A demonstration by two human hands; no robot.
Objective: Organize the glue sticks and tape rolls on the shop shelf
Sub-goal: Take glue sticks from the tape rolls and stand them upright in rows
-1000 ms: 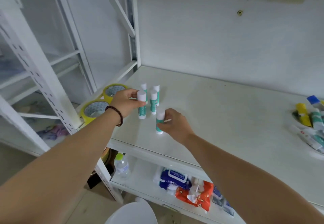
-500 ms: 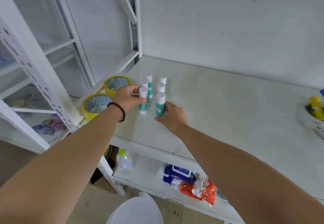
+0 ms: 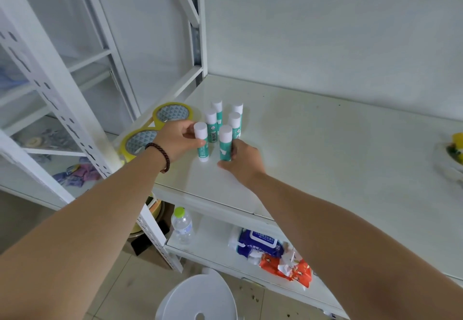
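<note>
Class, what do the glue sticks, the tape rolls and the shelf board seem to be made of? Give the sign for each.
Glue sticks: likely plastic; smooth white caps, teal printed labels.
Tape rolls: glossy yellow film, probably plastic tape; the core material is unclear.
Shelf board: hard, glossy white surface showing soft reflections; painted metal or laminate, cannot tell which.

A plain white wall backs the white metal shelving. Below lies a tiled floor. The white round thing there may be a stool.
</note>
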